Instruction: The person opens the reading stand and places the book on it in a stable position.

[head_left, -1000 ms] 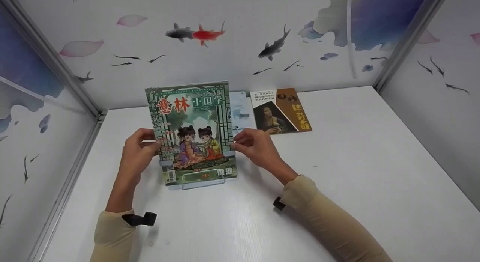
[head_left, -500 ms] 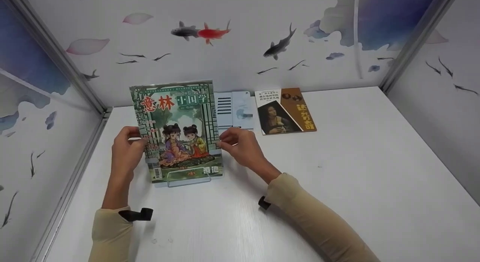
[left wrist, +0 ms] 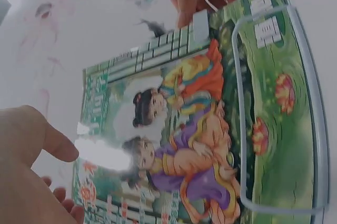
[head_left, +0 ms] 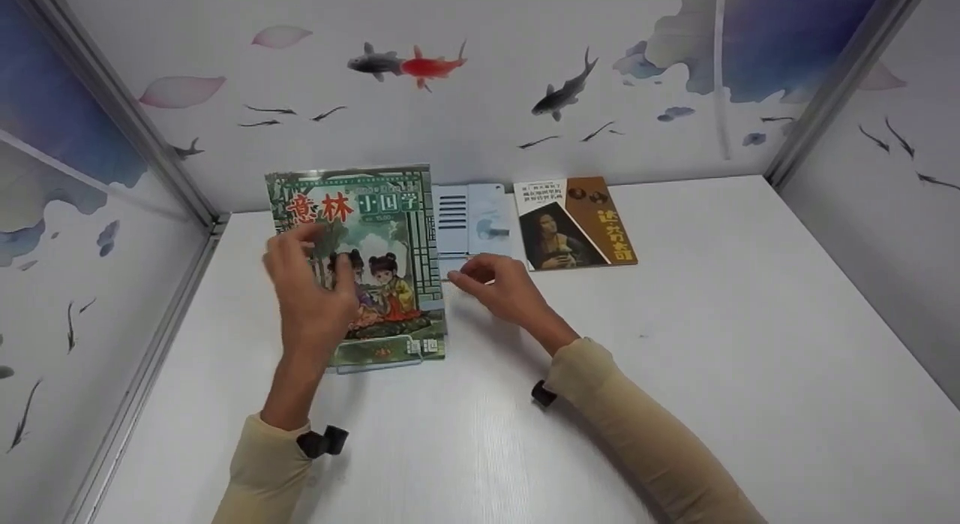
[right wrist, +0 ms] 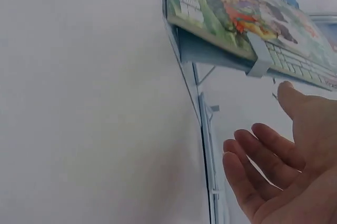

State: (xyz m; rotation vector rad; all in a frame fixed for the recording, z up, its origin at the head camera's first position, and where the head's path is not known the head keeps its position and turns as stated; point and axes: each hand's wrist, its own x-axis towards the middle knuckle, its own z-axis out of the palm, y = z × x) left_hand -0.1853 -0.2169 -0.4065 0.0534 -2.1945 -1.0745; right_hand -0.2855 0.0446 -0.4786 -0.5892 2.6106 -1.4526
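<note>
A green magazine (head_left: 409, 239) with two cartoon children on its cover leans upright on a light-blue book stand (head_left: 379, 368). The stand's front loop (left wrist: 311, 103) crosses the cover's lower part, and a small side clip (right wrist: 259, 55) sits at its right edge. My left hand (head_left: 311, 299) hovers before the cover's left half with thumb and fingers spread, hiding part of it. Just off the magazine's right edge is my right hand (head_left: 506, 287). In the right wrist view its fingers (right wrist: 268, 153) are loosely bent and hold nothing.
Behind the magazine, to its right, lies a light-blue slotted panel (head_left: 480, 216). A brown-and-white book (head_left: 574, 224) with a portrait cover lies at the back of the white table (head_left: 675, 374). A printed wall (head_left: 487, 149) rises behind.
Both hands shifted the magazine and stand to the left, uncovering more of the slotted panel. Since then my left hand has let go and moved across the cover; my right hand has come off the edge.
</note>
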